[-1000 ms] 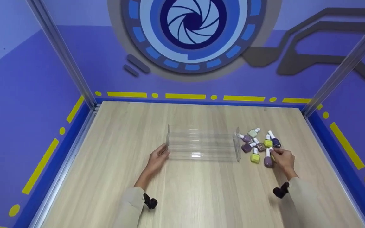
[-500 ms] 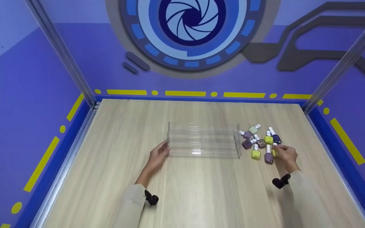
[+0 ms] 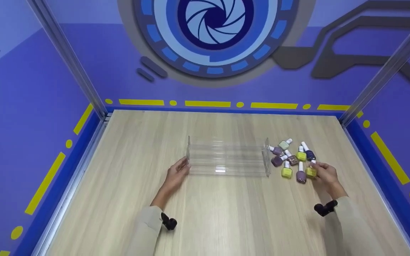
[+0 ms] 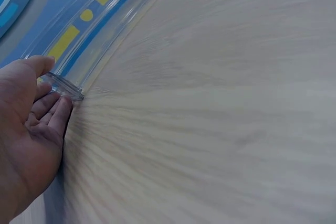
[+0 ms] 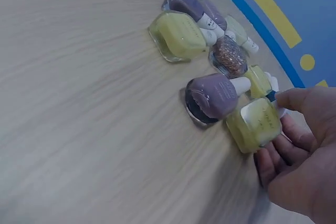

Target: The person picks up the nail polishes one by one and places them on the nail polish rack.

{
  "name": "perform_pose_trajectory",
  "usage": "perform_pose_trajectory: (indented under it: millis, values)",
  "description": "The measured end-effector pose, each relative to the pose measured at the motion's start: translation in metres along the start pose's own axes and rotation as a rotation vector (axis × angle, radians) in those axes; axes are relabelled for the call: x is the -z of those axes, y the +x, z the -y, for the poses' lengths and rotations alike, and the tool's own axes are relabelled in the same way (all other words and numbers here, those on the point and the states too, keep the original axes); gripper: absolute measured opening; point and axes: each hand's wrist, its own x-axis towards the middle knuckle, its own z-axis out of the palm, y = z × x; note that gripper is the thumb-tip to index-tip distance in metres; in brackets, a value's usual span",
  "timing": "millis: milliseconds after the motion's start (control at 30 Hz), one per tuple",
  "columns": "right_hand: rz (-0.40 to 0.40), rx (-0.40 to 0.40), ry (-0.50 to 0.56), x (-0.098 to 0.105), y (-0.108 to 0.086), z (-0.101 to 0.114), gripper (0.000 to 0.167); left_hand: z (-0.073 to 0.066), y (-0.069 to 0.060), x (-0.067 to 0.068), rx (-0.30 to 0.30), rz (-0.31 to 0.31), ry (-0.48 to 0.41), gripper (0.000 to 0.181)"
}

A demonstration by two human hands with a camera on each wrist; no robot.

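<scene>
A clear plastic stepped display rack (image 3: 226,158) stands mid-table. At its left end my left hand (image 3: 177,175) holds the side panel, and the left wrist view shows the panel's edge (image 4: 65,86) between thumb and fingers. My right hand (image 3: 327,176) pinches a yellow nail polish bottle (image 5: 254,125) near its white cap; the bottle leans by the table surface. Beside it lie a mauve nail polish bottle (image 5: 212,97) and another yellow bottle (image 5: 181,35). Behind are a glittery bottle (image 5: 229,56), a dark blue bottle (image 3: 310,154) and several more, all white-capped.
The wood-grain table (image 3: 226,213) is bounded by a blue back wall (image 3: 205,94) and side walls. Metal posts (image 3: 73,60) rise at the back corners. The bottle cluster lies close to the rack's right end (image 3: 267,158).
My right hand has drawn the yellow bottle slightly right, away from the mauve one, so more of it shows. My left hand stays on the rack. The head view has tilted slightly.
</scene>
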Motion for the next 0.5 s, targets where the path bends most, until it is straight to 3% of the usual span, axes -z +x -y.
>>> perform_pose_trajectory:
  millis: [333,500]
  values:
    - [0.065,0.124,0.083,0.012,-0.010,0.002,0.053,-0.001,-0.001,0.000,0.005,-0.007,0.016,0.055]
    - [0.045,0.168,0.141,0.013,-0.009,0.004,0.035,-0.001,-0.001,0.001,-0.009,0.017,-0.023,0.056]
